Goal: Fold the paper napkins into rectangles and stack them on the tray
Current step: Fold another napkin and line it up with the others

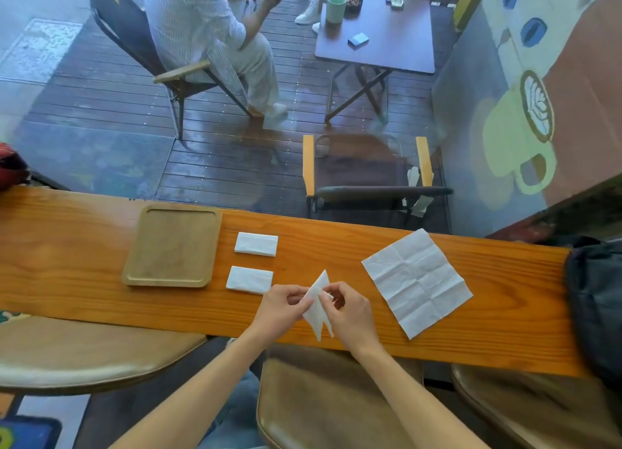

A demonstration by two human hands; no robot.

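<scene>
A partly folded white napkin (317, 309) is lifted just above the wooden counter, its layers hanging down. My left hand (281, 309) pinches its left side and my right hand (348, 310) pinches its right side. An unfolded, creased napkin (417, 282) lies flat on the counter to the right. Two folded rectangular napkins lie to the left of my hands, one nearer (249, 279) and one farther (256, 244). Beyond them at the left sits a wooden tray (131, 270) with nothing on it.
The narrow wooden counter (84, 297) runs along a window. A dark bag (595, 300) rests at its right end. Padded stools (336, 401) stand below the front edge. Behind the glass, a person sits on a chair near a small table.
</scene>
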